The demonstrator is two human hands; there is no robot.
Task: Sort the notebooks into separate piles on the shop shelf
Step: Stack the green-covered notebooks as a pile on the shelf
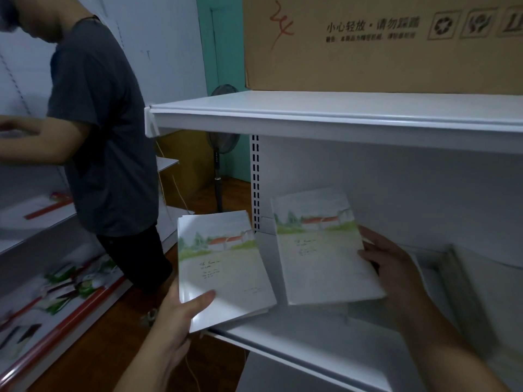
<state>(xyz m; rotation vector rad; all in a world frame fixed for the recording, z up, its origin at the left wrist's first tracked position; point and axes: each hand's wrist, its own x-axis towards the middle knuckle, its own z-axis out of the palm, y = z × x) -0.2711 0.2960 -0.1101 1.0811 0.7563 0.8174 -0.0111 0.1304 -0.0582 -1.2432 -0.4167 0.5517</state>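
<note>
The left hand (181, 309) grips a small stack of notebooks (223, 267) at the shelf's (311, 343) front edge, half over the floor — if the thumb loosens, I think the stack will slide off. The right hand (387, 267) holds one matching notebook (322, 247) above the shelf. Further right lies a blurred pile (469, 281) — the two could get mixed.

Dim room: teal wall (226, 52), wood floor (107, 335), pedestal fan (222, 142)

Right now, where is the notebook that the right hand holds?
The landscape-cover notebook is over the white shelf, in the right hand, right of the left hand's stack.
</note>
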